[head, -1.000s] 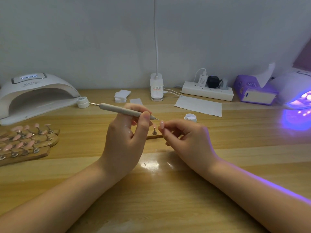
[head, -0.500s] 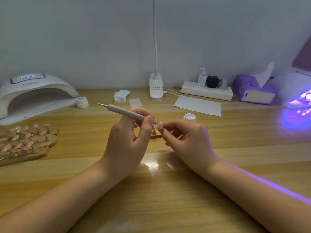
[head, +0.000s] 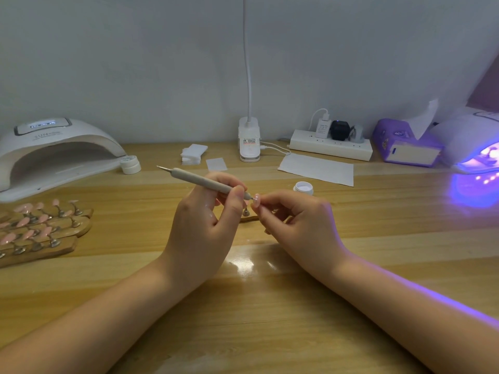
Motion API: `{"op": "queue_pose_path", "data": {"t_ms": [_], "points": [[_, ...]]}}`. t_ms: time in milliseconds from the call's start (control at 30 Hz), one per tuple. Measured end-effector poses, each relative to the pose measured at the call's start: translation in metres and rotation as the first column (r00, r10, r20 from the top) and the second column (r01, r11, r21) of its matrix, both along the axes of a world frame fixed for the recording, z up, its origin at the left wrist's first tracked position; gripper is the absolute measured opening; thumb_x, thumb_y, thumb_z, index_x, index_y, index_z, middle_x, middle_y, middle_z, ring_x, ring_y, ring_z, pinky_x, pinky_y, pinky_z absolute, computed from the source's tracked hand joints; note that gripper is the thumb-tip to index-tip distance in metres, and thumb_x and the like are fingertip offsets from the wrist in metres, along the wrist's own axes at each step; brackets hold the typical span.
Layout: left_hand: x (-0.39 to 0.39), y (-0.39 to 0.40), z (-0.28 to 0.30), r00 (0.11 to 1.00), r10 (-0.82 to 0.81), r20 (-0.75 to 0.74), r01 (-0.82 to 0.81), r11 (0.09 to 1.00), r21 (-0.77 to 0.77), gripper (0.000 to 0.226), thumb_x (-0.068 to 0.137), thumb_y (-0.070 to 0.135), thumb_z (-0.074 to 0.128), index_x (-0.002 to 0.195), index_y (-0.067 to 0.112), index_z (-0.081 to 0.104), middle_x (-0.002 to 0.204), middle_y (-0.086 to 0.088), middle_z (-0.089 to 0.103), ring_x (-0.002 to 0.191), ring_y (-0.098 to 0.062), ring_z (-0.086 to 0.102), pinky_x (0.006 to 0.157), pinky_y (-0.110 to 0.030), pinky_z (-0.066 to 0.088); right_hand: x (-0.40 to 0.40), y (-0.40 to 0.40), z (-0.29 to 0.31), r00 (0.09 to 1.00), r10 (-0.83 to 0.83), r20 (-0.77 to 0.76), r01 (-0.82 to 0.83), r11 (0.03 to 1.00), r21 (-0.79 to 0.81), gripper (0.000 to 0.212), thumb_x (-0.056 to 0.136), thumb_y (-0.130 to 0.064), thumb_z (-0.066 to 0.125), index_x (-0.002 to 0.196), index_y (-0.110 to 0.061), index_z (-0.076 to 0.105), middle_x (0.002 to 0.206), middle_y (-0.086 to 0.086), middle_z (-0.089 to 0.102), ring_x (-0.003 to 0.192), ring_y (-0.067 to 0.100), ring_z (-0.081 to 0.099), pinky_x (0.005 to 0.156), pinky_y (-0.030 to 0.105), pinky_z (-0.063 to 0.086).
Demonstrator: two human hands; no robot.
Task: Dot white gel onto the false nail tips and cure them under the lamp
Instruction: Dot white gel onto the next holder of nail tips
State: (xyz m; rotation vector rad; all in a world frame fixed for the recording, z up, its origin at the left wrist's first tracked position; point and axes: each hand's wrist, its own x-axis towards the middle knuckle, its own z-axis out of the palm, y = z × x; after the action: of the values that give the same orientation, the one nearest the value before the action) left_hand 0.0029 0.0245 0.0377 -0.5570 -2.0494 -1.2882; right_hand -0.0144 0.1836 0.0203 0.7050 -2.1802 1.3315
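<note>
Gel pot [head: 303,187] just behind right hand [head: 302,225], uncapped.

Two bare forearms, no sleeves.
The left hand [head: 199,225] and right hand [head: 299,225] wear no rings, gloves or watch; fingernails short.

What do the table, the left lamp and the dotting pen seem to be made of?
Table: wood or wood-look laminate with a glossy coat; grain stripes and bright reflections show. Left lamp: probably white plastic, smooth, slightly shiny moulded shell. Dotting pen: matte grey handle, material unclear; thin tips look metal, with a glint on the far one.
</note>
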Motion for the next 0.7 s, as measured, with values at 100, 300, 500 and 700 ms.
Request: {"op": "queue_pose_path", "data": {"t_ms": [100,300,500,700], "points": [[0.001,0.000,0.001,1.000,0.011,-0.003,-0.011,1.000,0.018,0.017,0.093,0.030,0.049,0.093,0.017,0.059,0.079,0.007,0.064,0.076,-0.011,0.063,0.066,-0.029,0.052,0.000,0.000,0.000,1.000,0.000,0.001,0.000,1.000,-0.003,0.011,0.085,-0.008,0.071,0.094,-0.014,0.075,0.077,-0.012,0.069,0.065,0.011,0.066,0.062,0.035,0.055],[0.004,0.000,0.010,0.994,-0.081,0.071,0.054,0.943,0.328,0.010,0.091,0.019,0.049,0.091,0.021,0.059,0.079,0.011,0.067,0.078,-0.008,0.065,0.069,-0.019,0.051,-0.001,0.001,0.000,1.000,-0.003,-0.015,0.002,1.000,-0.023,0.009,0.087,-0.011,0.070,0.095,-0.012,0.074,0.079,-0.010,0.070,0.065,0.011,0.067,0.061,0.033,0.055],[0.006,0.000,0.013,0.975,-0.195,0.108,0.114,0.854,0.508,0.009,0.086,0.019,0.050,0.088,0.017,0.059,0.075,0.012,0.066,0.075,-0.005,0.063,0.070,-0.015,0.050,-0.003,0.003,0.000,0.998,-0.002,-0.067,-0.001,0.999,-0.035,0.012,0.087,-0.011,0.070,0.099,-0.014,0.072,0.081,-0.006,0.071,0.063,0.008,0.067,0.058,0.028,0.056],[0.004,0.000,0.012,0.973,-0.198,0.120,0.107,0.843,0.527,0.008,0.085,0.020,0.051,0.087,0.018,0.059,0.074,0.011,0.065,0.075,-0.005,0.063,0.070,-0.015,0.050,-0.004,0.004,0.000,0.997,0.003,-0.076,-0.005,1.000,-0.024,0.011,0.088,-0.012,0.069,0.099,-0.014,0.072,0.080,-0.004,0.071,0.063,0.009,0.068,0.058,0.027,0.056]]}}
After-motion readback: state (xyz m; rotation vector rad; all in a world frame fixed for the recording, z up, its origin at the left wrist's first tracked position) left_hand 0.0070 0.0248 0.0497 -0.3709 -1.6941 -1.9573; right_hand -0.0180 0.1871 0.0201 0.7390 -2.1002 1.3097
